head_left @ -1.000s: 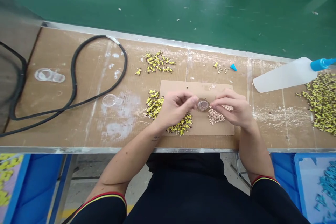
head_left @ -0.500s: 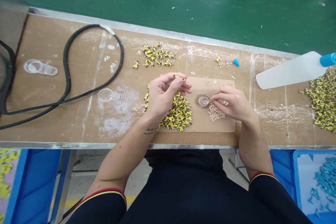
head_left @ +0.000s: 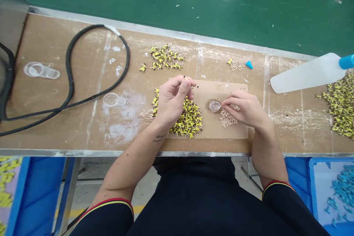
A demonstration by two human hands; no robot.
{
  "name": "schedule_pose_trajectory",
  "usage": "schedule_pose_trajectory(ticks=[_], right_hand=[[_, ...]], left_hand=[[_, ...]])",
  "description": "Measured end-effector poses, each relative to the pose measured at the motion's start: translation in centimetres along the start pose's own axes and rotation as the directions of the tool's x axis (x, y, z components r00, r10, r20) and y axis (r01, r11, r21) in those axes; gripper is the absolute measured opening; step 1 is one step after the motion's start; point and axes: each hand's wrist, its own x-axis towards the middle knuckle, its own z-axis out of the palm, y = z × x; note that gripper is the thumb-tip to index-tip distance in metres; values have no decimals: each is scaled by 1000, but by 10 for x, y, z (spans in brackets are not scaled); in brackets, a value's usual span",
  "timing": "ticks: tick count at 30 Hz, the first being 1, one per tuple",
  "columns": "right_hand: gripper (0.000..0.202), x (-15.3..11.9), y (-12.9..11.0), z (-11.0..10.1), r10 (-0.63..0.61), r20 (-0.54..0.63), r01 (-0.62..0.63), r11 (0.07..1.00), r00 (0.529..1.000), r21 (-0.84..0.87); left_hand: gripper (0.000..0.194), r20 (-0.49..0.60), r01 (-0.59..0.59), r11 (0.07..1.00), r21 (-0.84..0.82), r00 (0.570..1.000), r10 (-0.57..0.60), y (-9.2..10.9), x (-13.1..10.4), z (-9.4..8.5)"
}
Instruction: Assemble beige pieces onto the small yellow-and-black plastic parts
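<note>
My left hand (head_left: 174, 97) pinches a small yellow and dark piece (head_left: 186, 78) between thumb and fingertips, above a heap of yellow pieces (head_left: 189, 120). Its fingers partly cover that piece. My right hand (head_left: 245, 107) is closed in a pinch at the right rim of a small clear round dish (head_left: 214, 106); whatever its fingertips hold is too small to make out. Under its fingers lies a small pile of pale bits (head_left: 227, 118). The dish and the pale bits rest on a flat cardboard sheet (head_left: 221, 132).
A black cable (head_left: 68, 59) loops over the left of the cardboard-covered table (head_left: 132, 143). More yellow pieces (head_left: 166, 58) lie behind my left hand. At the right are a white bottle (head_left: 306, 75) and a large yellow heap (head_left: 343, 107). A blue cone (head_left: 249, 65) stands farther back.
The piece in my left hand has turned between the fingertips, and the fingers have curled in slightly. My right hand stays by the dish.
</note>
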Motion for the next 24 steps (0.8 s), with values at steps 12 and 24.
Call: schedule_pose_trajectory(ticks=[12,24], right_hand=[[23,-1,0,3,-74,-62,69,994,995,-82],[20,0,-1,3,-102,-78,94,991,992,-95]], left_hand=[[47,42,23,985,-170,999,-16,2,2,3],[32,22,-13,1000,2,1000,13,-3,-2,-1]])
